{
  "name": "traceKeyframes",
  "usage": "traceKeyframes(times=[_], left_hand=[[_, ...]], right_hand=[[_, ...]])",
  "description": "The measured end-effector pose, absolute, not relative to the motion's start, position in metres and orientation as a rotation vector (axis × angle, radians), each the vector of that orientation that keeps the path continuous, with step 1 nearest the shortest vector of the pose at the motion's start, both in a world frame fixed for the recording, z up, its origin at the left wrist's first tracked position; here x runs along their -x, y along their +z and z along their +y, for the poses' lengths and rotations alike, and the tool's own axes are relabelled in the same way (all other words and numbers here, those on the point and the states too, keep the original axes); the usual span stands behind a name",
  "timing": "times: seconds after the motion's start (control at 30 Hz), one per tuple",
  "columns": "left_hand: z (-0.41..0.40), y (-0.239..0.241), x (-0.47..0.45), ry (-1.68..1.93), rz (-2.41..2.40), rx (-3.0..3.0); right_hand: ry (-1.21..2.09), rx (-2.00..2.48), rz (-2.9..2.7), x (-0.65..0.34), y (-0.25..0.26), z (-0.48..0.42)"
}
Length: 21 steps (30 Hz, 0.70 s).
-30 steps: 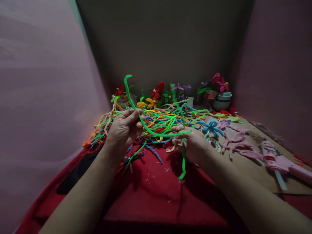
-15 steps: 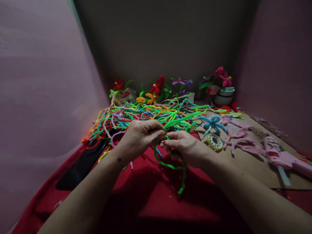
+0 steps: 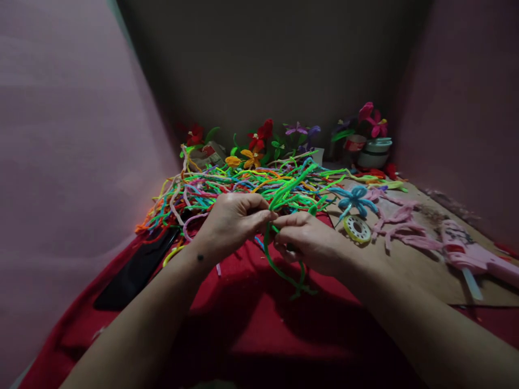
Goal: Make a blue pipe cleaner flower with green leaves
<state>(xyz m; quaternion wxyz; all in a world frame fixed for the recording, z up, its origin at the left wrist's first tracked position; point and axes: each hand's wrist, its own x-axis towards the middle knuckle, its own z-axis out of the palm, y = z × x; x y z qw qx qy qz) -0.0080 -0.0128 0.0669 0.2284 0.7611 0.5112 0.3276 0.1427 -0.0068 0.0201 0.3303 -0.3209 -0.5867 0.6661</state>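
Between my two hands are bright green pipe cleaners (image 3: 292,186), looped at the upper end, with thin tails hanging below my fingers. My left hand (image 3: 239,219) pinches them between thumb and forefinger. Fingertips nearly touching the left ones, my right hand (image 3: 310,237) is closed around the lower green strands; its curled fingers partly hide what they grip. Just beyond my hands lies a heap of many-coloured pipe cleaners (image 3: 219,186). To the right of my right hand are a blue pipe-cleaner flower (image 3: 353,202) and a yellow-rimmed spool (image 3: 357,229).
A pink glue gun (image 3: 466,254) and pink pipe-cleaner pieces (image 3: 405,216) lie on a cardboard sheet (image 3: 430,281) at right. A black phone-like slab (image 3: 130,278) rests left on the red cloth (image 3: 243,319). Finished flowers (image 3: 257,140) and a lidded jar (image 3: 373,154) stand along the back wall.
The green loop above my fingers has swung more upright. The hanging tails have shifted and their ends sit higher. Both hands stay close together in nearly the same place.
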Motion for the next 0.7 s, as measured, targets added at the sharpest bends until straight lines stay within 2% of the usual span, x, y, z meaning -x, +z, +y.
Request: traceKeyframes(times=[0.37,0.53,0.7], left_hand=[[-0.014,0.062,0.004,0.984,1.382,-2.220],[-0.020,0.061,0.001,1.358,1.424,-2.088],[-0.016,0.056,-0.004,1.124,1.233,-1.744]], right_hand=[[1.522,0.922,-1.694,-0.140,0.019,-0.012],[1.729,0.749,-1.249,-0.142,0.021,-0.004],[1.852,0.593,-0.926,-0.146,0.023,0.002]])
